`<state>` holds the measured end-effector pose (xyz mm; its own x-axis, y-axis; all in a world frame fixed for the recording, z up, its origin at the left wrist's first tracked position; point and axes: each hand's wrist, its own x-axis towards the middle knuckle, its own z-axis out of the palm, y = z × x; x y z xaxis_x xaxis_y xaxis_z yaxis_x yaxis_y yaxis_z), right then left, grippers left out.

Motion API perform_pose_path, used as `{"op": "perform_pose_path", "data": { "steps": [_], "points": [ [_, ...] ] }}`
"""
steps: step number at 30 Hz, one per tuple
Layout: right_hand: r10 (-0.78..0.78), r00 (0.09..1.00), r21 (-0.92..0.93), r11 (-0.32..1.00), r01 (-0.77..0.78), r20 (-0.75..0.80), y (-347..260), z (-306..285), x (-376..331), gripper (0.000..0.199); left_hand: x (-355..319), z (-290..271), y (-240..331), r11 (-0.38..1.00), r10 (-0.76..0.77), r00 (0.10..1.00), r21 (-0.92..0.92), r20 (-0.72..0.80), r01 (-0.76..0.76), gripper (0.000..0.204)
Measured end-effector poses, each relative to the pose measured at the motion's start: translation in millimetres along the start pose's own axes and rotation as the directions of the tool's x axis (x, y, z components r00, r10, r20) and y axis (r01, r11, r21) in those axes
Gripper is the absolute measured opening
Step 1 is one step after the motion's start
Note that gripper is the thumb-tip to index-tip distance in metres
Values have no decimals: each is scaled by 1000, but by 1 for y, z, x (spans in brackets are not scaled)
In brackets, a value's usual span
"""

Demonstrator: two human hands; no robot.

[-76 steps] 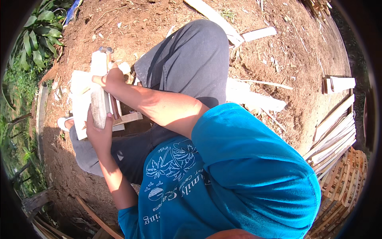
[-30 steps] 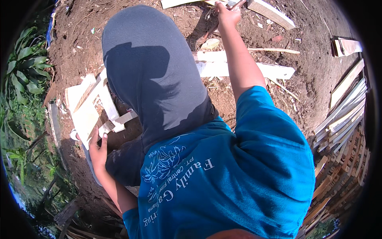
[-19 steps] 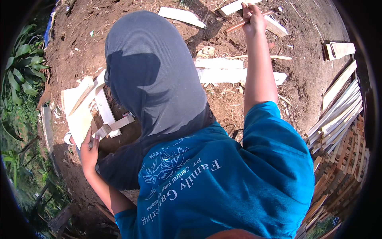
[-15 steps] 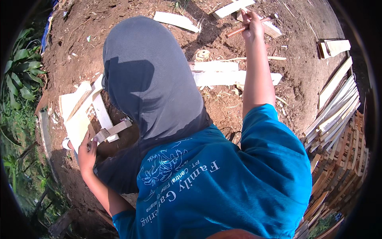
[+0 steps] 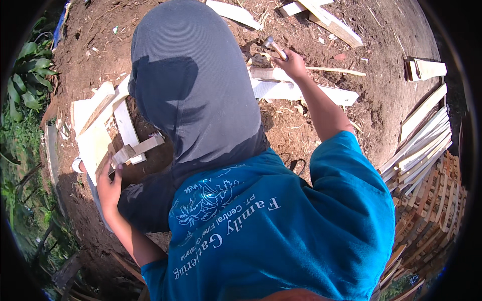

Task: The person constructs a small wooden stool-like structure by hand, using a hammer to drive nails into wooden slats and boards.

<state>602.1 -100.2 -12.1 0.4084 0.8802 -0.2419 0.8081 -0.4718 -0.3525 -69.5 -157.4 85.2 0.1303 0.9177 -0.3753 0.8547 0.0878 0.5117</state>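
Note:
My right hand (image 5: 292,65) is out to the right over the ground, closed round the handle of a hammer (image 5: 271,46). The hammer's metal head points up and to the left. At the left, my left hand (image 5: 109,181) grips the end of a short wooden block (image 5: 122,155), thumb on one side and fingers on the other. That block meets a narrow wood strip (image 5: 149,144) near my bent leg. Behind them lie a broad pale board (image 5: 94,150) and a slanting plank (image 5: 129,128). My palm side is hidden.
Pale planks (image 5: 281,90) lie on the brown soil beyond my knee, with more boards (image 5: 334,25) farther off. A stack of cut wood strips (image 5: 429,200) and long slats (image 5: 422,140) stand at the right. Green plants (image 5: 27,83) line the left edge.
My right hand has come nearer and to the left, and the hammer has turned so its head now points up-left. My left hand stays at the block, shifted slightly.

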Motion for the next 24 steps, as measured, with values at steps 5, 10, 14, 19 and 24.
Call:
{"op": "perform_pose_path", "data": {
  "steps": [5,10,14,19,24],
  "points": [
    [-146,908,-189,954,235,392,-40,46,16,49,1,3,-6,1000,6,1000,20,21,-6,49],
    [-117,823,-308,890,335,556,-67,52,15,56,-2,8,2,996,-88,996,8,18,88,54],
    [-150,836,-298,889,347,528,-74,44,1,67,-10,17,-8,995,-104,994,1,-11,105,58],
    [-126,851,-312,895,320,510,-61,51,1,70,-1,16,-6,997,-76,997,-12,10,76,55],
    [-56,857,-386,877,287,512,-77,43,-5,73,1,12,-4,998,-25,1000,-62,19,26,52]
  ]
}}
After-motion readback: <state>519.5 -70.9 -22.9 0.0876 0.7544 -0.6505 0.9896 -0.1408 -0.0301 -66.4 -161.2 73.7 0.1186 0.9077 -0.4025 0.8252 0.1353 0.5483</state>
